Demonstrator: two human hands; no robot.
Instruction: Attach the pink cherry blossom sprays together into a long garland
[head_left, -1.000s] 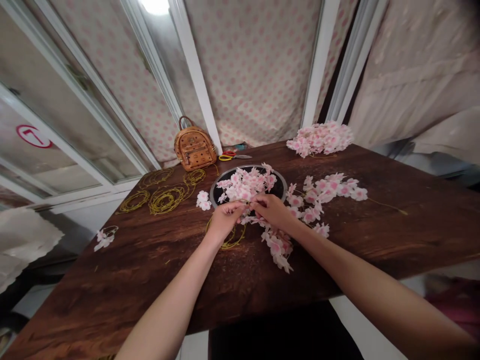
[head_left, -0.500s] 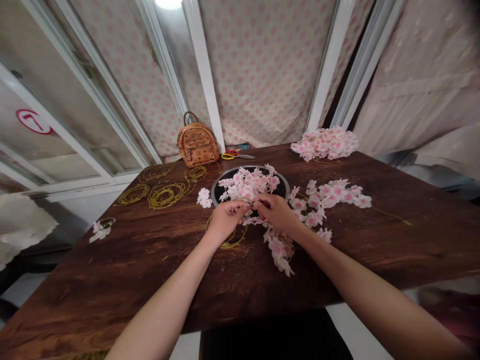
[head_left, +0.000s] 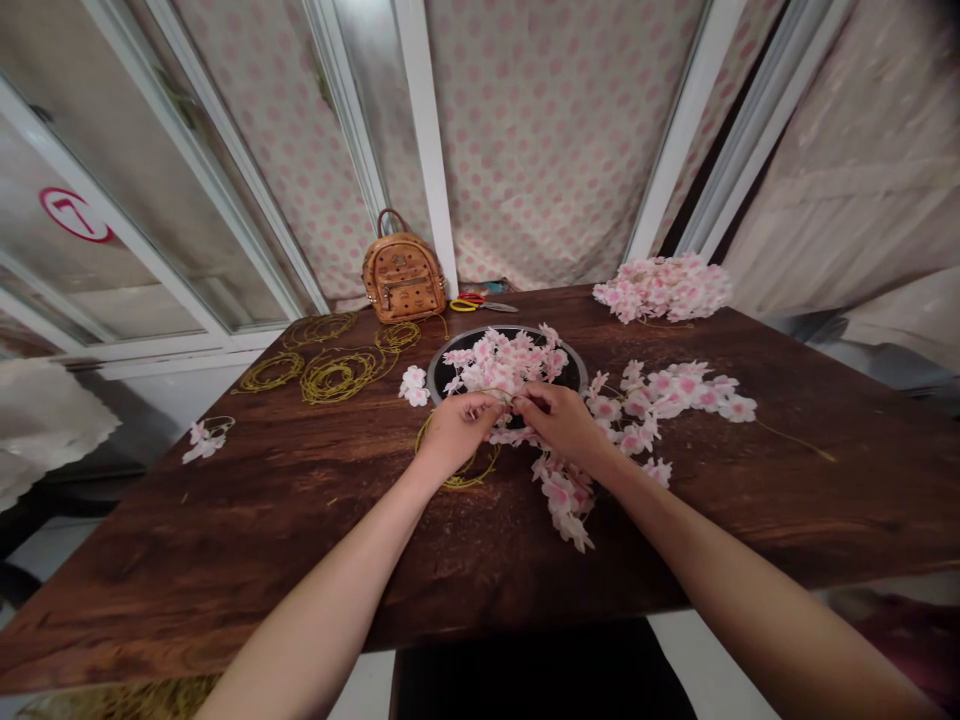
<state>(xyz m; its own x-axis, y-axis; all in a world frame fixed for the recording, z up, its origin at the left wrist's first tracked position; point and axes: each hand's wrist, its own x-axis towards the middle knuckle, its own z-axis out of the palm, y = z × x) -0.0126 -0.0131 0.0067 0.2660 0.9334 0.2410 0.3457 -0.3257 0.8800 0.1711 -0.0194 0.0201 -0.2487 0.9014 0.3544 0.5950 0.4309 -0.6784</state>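
My left hand and my right hand meet fingertip to fingertip over the near rim of a round black tray. Both are closed in a pinch on a thin green stem, which bows up between them. Pink artificial blossoms fill the tray just beyond my fingers. Under my left wrist lies a yellow-green coil of stem, partly hidden. More blossom sprays spread from below my right hand out to the right, one with its bare stem sticking out.
Several coiled stems lie at the back left, before a small brown backpack. Red-and-yellow-handled scissors rest beside it. A blossom heap sits at the back right, and a small white-pink sprig at the left edge.
The whole view has shifted slightly, so the table things appear a little further right. My hands keep their pinch on the stem with only slight finger movement.
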